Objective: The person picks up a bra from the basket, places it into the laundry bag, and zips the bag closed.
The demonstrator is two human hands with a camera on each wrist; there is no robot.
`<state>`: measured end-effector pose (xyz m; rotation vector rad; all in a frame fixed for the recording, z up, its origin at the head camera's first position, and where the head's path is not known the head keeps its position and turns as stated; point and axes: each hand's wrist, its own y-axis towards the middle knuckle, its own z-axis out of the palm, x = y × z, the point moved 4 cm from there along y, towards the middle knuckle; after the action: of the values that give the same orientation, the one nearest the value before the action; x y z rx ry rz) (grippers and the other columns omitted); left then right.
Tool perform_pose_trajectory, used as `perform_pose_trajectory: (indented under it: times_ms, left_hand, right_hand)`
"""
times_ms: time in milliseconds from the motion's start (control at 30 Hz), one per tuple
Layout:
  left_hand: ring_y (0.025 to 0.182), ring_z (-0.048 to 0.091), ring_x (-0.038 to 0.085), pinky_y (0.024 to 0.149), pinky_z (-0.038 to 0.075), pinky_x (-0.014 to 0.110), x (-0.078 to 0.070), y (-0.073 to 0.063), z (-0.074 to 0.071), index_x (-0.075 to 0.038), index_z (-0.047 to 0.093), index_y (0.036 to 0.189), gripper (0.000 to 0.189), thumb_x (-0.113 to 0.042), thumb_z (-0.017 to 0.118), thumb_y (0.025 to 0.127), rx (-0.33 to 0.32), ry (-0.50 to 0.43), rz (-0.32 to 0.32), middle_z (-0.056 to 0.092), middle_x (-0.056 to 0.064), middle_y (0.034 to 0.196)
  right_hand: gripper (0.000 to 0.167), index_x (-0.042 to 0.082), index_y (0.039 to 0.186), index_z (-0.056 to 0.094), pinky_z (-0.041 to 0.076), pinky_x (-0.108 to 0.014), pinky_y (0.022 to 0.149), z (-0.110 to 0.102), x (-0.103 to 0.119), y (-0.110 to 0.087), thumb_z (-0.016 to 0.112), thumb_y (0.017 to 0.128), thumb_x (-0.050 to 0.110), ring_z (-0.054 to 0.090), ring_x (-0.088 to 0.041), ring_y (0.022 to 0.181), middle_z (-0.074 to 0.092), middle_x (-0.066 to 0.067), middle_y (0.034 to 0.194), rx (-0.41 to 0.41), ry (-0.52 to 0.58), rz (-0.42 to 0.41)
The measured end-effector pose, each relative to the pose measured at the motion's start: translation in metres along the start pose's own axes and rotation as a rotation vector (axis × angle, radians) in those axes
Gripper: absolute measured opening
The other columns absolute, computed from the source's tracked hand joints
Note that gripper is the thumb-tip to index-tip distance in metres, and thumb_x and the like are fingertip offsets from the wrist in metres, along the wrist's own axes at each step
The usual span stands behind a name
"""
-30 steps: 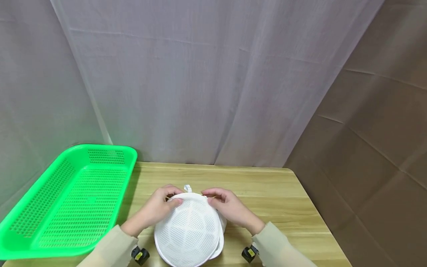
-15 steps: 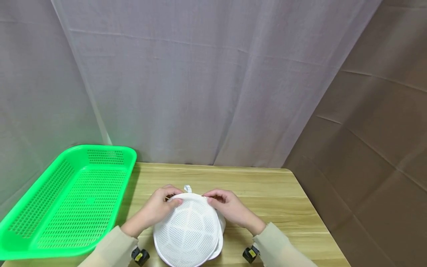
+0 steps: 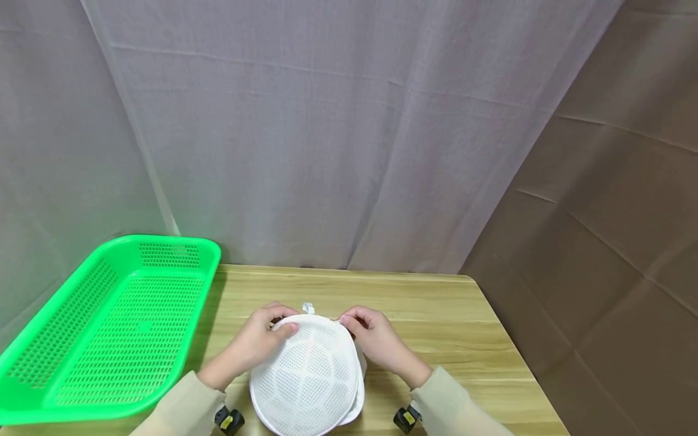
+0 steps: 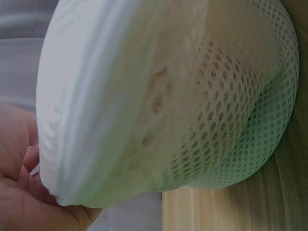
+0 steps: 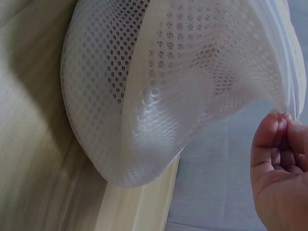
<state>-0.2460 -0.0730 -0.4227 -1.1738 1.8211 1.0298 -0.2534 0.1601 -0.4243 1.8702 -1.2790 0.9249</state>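
A round white mesh laundry bag [image 3: 305, 381] stands on the table in front of me, its flat face tilted toward the head camera. My left hand [image 3: 259, 342] grips the upper left of its rim, thumb on the mesh and fingers behind. At the upper right, my right hand [image 3: 376, 339] pinches the rim between thumb and forefinger. The right wrist view shows those fingertips at the end of the zipper [image 5: 281, 57] along the bag's edge; any zipper pull is hidden by them. A small white loop [image 3: 308, 308] sticks up between the hands.
A large green plastic basket [image 3: 209, 290] with perforated walls stands to the left on the wooden table [image 3: 436, 315]. Grey curtain [image 3: 305, 151] hangs behind the table's back edge, and a brown cloth [image 3: 611, 260] closes off the right side.
My right thumb and fingers have shifted slightly right along the bag's rim, into a tighter pinch. The left hand keeps its grip, and the bag has barely moved.
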Motion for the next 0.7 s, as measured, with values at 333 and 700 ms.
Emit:
perform_pose_trajectory:
  times_ms: [333,700]
  left_hand:
    - [0.092,0.056,0.015,0.084,0.045,0.038,0.004,0.000,0.001,-0.015,0.071,0.095,0.013,-0.004,0.069,0.088,-0.025,-0.020,-0.023,0.064,-0.005,0.096]
    - [0.086,0.057,0.016,0.075,0.048,0.031,0.015,-0.003,-0.004,-0.011,0.071,0.096,0.010,-0.004,0.069,0.088,-0.088,-0.044,-0.093,0.064,-0.001,0.095]
  right_hand:
    - [0.017,0.013,0.088,0.068,0.052,-0.029,0.065,-0.003,0.000,-0.001,0.059,0.097,0.024,0.060,-0.014,0.073,0.064,0.001,0.078,-0.010,0.000,0.003]
    - [0.014,0.003,0.089,0.065,0.054,-0.037,0.064,-0.005,0.007,-0.001,0.056,0.098,0.009,0.060,-0.021,0.070,0.060,-0.006,0.076,-0.011,0.046,0.005]
